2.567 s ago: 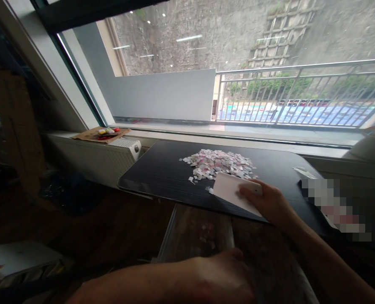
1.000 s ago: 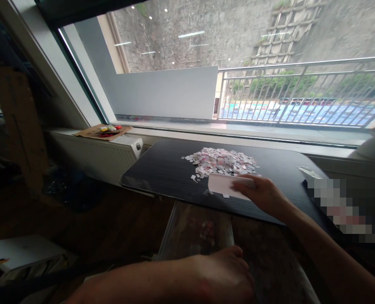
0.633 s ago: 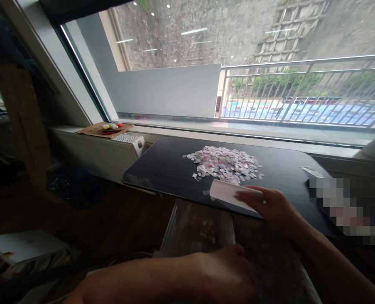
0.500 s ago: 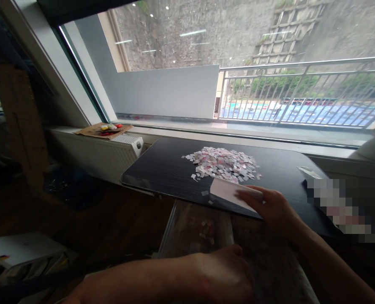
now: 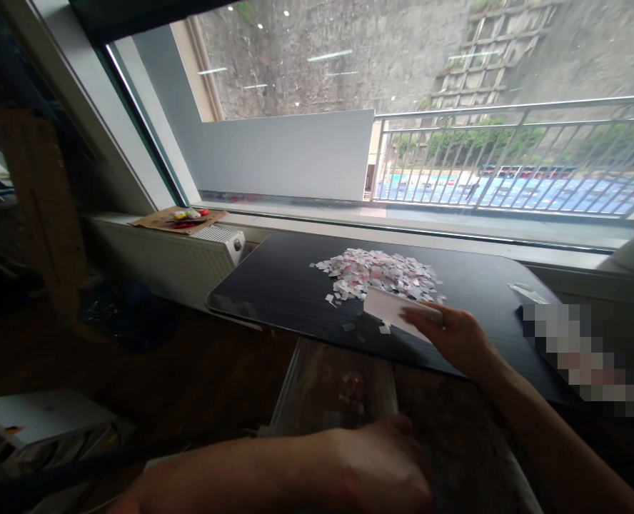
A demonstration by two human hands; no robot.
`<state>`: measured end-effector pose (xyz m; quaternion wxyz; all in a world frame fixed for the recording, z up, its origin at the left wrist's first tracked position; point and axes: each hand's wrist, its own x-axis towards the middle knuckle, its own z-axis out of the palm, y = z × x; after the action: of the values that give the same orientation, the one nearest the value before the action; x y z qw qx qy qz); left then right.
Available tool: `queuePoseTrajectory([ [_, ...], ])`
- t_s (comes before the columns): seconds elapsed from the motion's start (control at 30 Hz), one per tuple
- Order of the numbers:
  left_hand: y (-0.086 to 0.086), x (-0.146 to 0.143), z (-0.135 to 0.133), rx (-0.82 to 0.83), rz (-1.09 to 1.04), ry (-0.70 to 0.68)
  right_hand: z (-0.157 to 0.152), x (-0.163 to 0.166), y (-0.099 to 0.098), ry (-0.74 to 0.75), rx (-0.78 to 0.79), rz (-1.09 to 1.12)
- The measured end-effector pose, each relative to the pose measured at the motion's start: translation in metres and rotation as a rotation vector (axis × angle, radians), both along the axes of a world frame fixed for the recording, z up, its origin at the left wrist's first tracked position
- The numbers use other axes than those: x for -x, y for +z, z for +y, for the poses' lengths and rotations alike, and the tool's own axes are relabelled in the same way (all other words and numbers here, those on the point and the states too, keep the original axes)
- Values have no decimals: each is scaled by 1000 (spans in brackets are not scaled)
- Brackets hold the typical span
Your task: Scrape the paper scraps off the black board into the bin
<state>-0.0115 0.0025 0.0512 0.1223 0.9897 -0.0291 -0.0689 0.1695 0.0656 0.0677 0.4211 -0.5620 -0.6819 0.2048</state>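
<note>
flanking the table (image 5: 274, 285) of scraps (image 5: 373, 271), a radiator (image 5: 178, 268) bears a brown sheet (image 5: 155, 220).

Beyond the right hand (image 5: 458, 333) and its flat piece (image 5: 389, 310), paper scraps (image 5: 378, 271) lay on the table (image 5: 274, 282); below-left of that grip sat a bin (image 5: 317, 389); nearer, the left hand (image 5: 388, 460); farther left, a radiator (image 5: 178, 257).

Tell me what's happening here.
The person's right hand holds a pale flat board at the near side of a heap of small, pale pieces on a dark table. A few loose scraps lie nearer the edge. Below, a clear bin contains some bits. The left hand is near it; its grip is unclear.
</note>
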Motion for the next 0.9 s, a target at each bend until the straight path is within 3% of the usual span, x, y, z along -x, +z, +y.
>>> queuePoseTrajectory([
  [0.3,-12,-1,-1,67,4,40,6,4,2,62,-9,-24],
  [0.47,-10,-1,-2,40,9,34,-1,3,1,115,78,-1],
  [0.6,-4,0,-2,-8,18,38,-8,9,-1,61,68,114],
  [0.8,1,0,0,8,-51,7,-13,16,1,144,115,92],
  [0.9,-2,0,-3,-37,-23,17,-20,5,-1,84,150,138],
])
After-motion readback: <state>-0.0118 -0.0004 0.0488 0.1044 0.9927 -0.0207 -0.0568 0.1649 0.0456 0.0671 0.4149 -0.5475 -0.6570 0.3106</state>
